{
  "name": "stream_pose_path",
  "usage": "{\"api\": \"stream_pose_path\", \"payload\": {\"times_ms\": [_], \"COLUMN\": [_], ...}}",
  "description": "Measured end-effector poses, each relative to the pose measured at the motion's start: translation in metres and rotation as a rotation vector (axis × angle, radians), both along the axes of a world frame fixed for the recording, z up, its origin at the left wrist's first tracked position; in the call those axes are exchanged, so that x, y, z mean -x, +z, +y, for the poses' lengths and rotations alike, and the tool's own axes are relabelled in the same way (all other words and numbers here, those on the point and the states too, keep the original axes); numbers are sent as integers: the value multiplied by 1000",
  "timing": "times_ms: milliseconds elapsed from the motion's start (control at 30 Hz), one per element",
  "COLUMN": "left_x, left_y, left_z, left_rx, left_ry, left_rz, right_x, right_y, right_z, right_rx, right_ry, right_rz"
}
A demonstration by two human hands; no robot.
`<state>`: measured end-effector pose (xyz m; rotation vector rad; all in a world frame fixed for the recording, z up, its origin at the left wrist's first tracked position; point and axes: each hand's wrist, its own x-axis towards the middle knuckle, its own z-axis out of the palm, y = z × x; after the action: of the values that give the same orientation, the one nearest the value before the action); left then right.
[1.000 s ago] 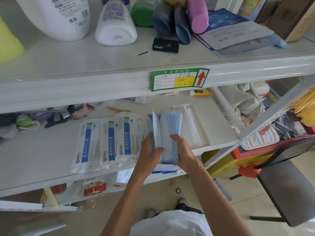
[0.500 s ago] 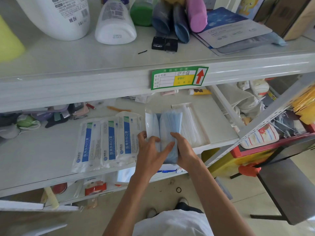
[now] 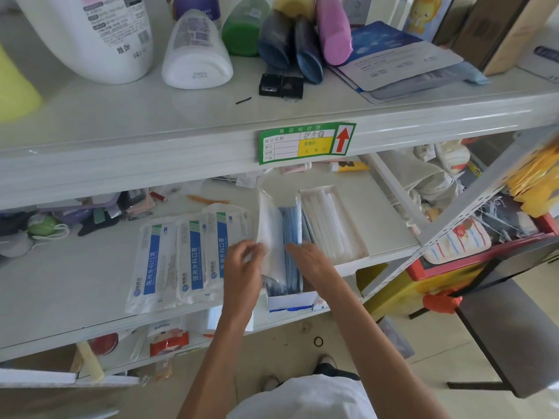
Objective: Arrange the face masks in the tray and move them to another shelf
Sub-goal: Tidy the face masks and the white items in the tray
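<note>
White shelf (image 3: 60,282), front edge: left hand (image 3: 245,264) pinches mask stack (image 3: 287,231), long axis front-to-back; right hand (image 3: 311,258) fingers straight against it.

On the middle shelf (image 3: 60,285) we see three mask packets (image 3: 187,261) side by side; right of them stands the mask stack (image 3: 290,231), then the tray (image 3: 348,260).

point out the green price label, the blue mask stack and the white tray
green price label (image 3: 305,143), head view, middle of its face
blue mask stack (image 3: 291,231), head view, upper blue edges
white tray (image 3: 348,220), head view, its right wall
</note>
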<state>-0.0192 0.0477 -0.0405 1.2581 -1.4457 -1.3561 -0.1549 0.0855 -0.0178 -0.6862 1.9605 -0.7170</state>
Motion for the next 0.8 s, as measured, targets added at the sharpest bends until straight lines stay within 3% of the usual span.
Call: {"api": "stream_pose_path", "payload": {"times_ms": [133, 267, 367, 500, 567, 800], "left_x": [-7, 0, 10, 14, 15, 17], "left_y": [11, 18, 21, 0, -12, -11], "left_z": [0, 3, 8, 8, 9, 11], "left_rx": [-41, -79, 33, 256, 374, 364], "left_ry": [95, 66, -25, -76, -61, -60], "left_rz": [201, 350, 214, -147, -301, -443], "right_x": [-1, 2, 17, 45, 57, 60], "right_y": [10, 33, 42, 53, 54, 23], "right_z": [-2, 2, 7, 19, 21, 19], "right_rx": [181, 353, 390, 483, 473, 163], "right_ry": [20, -61, -21, -199, -289, -244], "right_rz": [340, 219, 237, 662, 780, 820]}}
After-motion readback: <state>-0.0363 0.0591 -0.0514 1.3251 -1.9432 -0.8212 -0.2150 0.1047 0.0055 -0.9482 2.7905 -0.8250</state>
